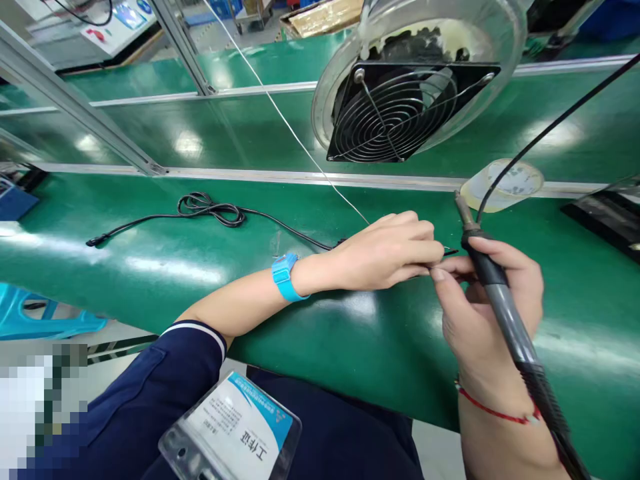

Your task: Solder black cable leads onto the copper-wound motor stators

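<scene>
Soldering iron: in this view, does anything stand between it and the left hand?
Yes: a small dark piece juts past the left hand toward the soldering iron, and just below it the right hand reaches across. Whether the piece touches the iron is unclear.

Glossy green bench (320,337), bright glare patches (143,265) on top; slanting metal post (83,109) behind; blue plastic stool (65,326) at left.

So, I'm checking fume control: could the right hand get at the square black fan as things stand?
Probably not: nothing visible blocks the square black fan, but the right hand holds a grey and black soldering iron and sits close beside the left hand.
</scene>
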Motion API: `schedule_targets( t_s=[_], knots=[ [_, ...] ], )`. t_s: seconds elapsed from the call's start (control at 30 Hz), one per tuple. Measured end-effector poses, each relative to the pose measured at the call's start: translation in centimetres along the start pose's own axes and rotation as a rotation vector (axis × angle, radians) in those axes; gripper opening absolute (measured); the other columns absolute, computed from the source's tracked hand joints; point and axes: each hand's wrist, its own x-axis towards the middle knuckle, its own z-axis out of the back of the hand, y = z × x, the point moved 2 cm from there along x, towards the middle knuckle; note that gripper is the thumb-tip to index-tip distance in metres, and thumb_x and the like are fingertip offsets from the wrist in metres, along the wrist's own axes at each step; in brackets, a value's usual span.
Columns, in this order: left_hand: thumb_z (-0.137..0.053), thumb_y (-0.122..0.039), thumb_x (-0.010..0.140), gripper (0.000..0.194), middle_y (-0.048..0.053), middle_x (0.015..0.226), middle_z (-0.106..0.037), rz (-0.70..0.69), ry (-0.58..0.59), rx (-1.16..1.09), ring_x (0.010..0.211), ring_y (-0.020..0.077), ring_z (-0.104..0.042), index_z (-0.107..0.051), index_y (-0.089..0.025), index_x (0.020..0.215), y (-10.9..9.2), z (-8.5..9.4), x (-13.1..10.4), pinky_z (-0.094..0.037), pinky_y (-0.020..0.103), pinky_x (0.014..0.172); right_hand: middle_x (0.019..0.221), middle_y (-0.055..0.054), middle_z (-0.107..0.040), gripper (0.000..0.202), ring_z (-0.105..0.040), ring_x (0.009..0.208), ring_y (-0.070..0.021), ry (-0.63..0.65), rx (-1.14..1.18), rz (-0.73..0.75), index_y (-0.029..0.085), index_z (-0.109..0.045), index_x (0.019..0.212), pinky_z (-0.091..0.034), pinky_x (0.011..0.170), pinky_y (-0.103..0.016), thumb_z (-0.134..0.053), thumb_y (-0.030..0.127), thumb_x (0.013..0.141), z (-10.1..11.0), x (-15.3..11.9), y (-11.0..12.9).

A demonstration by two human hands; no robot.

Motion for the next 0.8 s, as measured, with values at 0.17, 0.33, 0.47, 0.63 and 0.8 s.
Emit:
schedule_targets(
  t_s=[0.17, 0.33, 0.47, 0.63, 0.8],
  knots=[
    [-0.028, -0.022, 0.101, 0.039, 0.005, 0.086, -0.063, -0.082, -0.078, 0.199, 0.087, 0.0174, -0.051, -0.065, -0.017, 0.092, 0.5, -0.9, -0.4, -0.031, 0.033, 0.075, 0.084, 0.002, -0.060, 0.038, -0.061, 0.070, -0.0155, -0.078, 0.001, -0.033, 0.025, -0.056, 0.110, -0.049, 0.068, -0.035, -0.069, 0.019, 0.074, -0.1, 0.0, 0.1],
    [-0.034, -0.023, 0.099, 0.033, 0.005, 0.083, -0.065, 0.093, -0.111, 0.189, 0.082, 0.0163, -0.055, -0.067, -0.017, 0.095, 0.7, -1.4, -0.2, -0.034, 0.032, 0.074, 0.096, -0.003, -0.067, 0.046, -0.067, 0.090, -0.0207, -0.167, -0.049, -0.106, 0.023, -0.052, 0.118, -0.051, 0.077, -0.039, -0.066, 0.018, 0.075, 1.1, 0.4, -1.5],
    [-0.040, -0.022, 0.096, 0.029, 0.004, 0.079, -0.064, 0.201, -0.119, 0.080, 0.077, 0.0146, -0.058, -0.068, -0.016, 0.091, -0.2, -0.6, -0.2, -0.038, 0.029, 0.072, 0.092, -0.003, -0.068, 0.044, -0.069, 0.089, -0.0199, -0.110, 0.055, -0.200, 0.021, -0.055, 0.114, -0.051, 0.082, -0.039, -0.068, 0.018, 0.072, 1.0, 1.3, -2.7],
    [-0.044, -0.020, 0.094, 0.024, 0.003, 0.080, -0.065, 0.271, -0.068, -0.097, 0.078, 0.0140, -0.060, -0.067, -0.016, 0.088, -1.4, 1.4, -0.4, -0.042, 0.026, 0.070, 0.075, 0.002, -0.067, 0.040, -0.067, 0.070, -0.0151, 0.033, 0.299, -0.212, 0.020, -0.058, 0.104, -0.054, 0.070, -0.031, -0.075, 0.019, 0.068, -0.2, 2.7, -2.6],
    [-0.043, -0.015, 0.092, 0.022, 0.004, 0.085, -0.064, 0.388, 0.089, -0.059, 0.081, 0.0166, -0.060, -0.064, -0.016, 0.086, -0.7, 1.1, -0.2, -0.043, 0.028, 0.069, 0.074, 0.003, -0.067, 0.037, -0.067, 0.073, -0.0162, 0.155, 0.303, -0.232, 0.023, -0.059, 0.104, -0.054, 0.070, -0.031, -0.075, 0.028, 0.071, -0.9, 3.3, -3.0]
  ],
)
